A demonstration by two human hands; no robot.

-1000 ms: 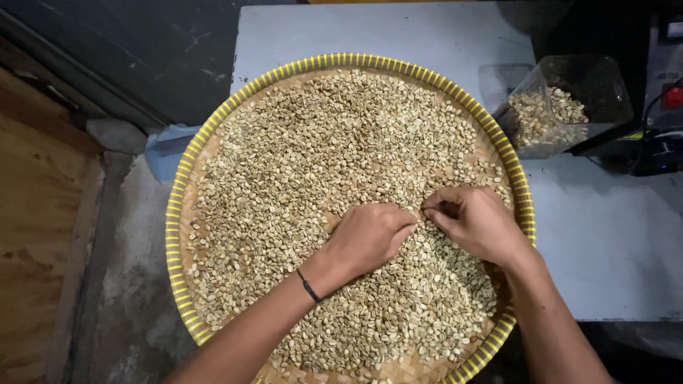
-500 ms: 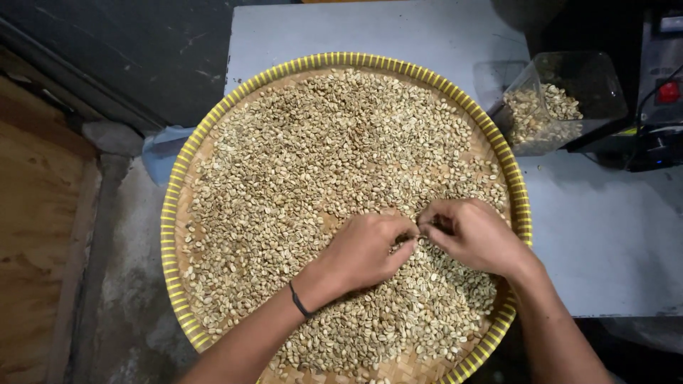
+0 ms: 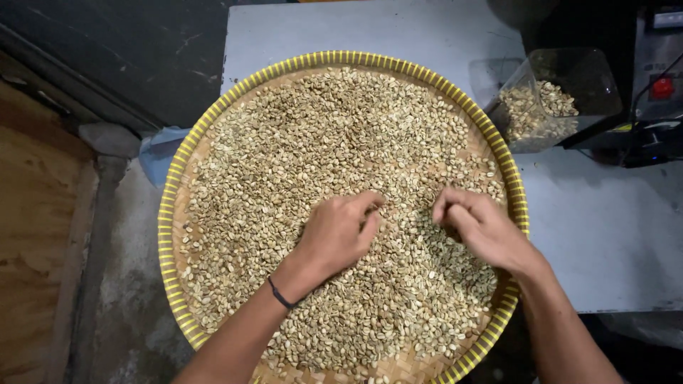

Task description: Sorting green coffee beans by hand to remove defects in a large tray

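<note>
Hidden: the fingertips of both hands curl down into the beans, so whether either pinches a single bean cannot be told; the tray's near rim is cut off by the picture's lower edge.
Tray: a round woven tray (image 3: 168,235) with a yellow rim lies on the grey bench (image 3: 605,235), overhanging its left edge.
Beans: pale green coffee beans (image 3: 320,135) cover nearly the whole tray.
Container: a clear plastic tub (image 3: 576,75) near the bench's right edge, just beside the tray, holds a small heap of the same beans.
Left hand: the left hand (image 3: 334,235), a dark band at its wrist, rests knuckles-up on the beans near the tray's middle, fingers loosely bent.
Right hand: the right hand (image 3: 480,227) lies on the beans by the tray's right rim, fingers curled inward, apart from the left.
</note>
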